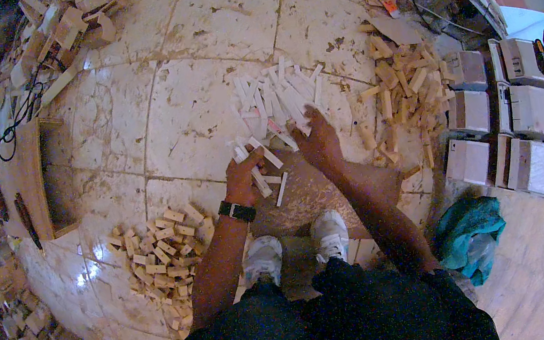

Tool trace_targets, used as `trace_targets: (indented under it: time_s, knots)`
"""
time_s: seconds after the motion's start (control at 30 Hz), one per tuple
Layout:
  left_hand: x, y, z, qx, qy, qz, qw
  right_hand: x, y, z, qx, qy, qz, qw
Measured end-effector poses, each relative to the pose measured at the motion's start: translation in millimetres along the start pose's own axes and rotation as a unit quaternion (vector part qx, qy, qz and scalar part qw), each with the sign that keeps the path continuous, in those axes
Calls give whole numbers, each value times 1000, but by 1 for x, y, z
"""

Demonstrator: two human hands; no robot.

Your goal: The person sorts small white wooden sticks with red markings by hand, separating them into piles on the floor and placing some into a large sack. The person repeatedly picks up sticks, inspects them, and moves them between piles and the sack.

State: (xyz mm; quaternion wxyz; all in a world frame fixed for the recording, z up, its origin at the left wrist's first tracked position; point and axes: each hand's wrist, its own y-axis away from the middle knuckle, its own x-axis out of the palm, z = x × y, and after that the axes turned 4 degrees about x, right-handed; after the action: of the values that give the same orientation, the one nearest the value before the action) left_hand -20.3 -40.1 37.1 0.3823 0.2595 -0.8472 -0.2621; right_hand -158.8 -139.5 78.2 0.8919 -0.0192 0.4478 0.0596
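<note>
My left hand point(243, 180) is closed around several thin white strips point(261, 183), which stick out above and below the fingers. A dark watch point(237, 211) is on that wrist. My right hand point(319, 143) is at the near edge of a loose pile of white strips point(266, 95) on the floor, its thumb and fingers apart. One strip with a reddish mark point(282, 134) lies against or just beside the right thumb; contact is unclear. A few more strips lie between the hands, over a brown dusty board or mat point(310, 189).
Small wooden blocks point(165, 253) are heaped at the left, longer wood pieces point(403, 83) at the right. An open wooden box point(41, 180) stands far left. Pale boxes point(463, 109) and a teal bag point(470, 235) are at the right. My shoes point(329, 235) are near the mat.
</note>
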Motion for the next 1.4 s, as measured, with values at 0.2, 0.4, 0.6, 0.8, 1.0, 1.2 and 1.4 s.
trace_targets:
  time_s: [0.2, 0.4, 0.6, 0.8, 1.0, 1.2, 1.4]
  knots:
    - [-2, -1, 2, -15, 1, 49, 999, -10, 15, 5, -11, -33, 337, 941]
    - [-7, 0, -2, -54, 220, 84, 970, -7, -7, 1, 43, 93, 19, 995]
    - [-6, 5, 2, -34, 139, 125, 982, -9, 19, 23, -128, -8, 323, 938]
    - [-13, 1, 4, -71, 23, 85, 994, -6, 31, 19, 58, -218, 359, 906]
    - [-7, 5, 3, -68, 147, 113, 980, 9, 2, -10, -58, -13, -6, 998]
    - [-13, -1, 5, -85, 155, 124, 976, 0, 29, 9, -39, -69, 235, 969]
    - [-8, 16, 1, 76, -5, 158, 985, -1, 41, 13, 31, -142, 356, 923]
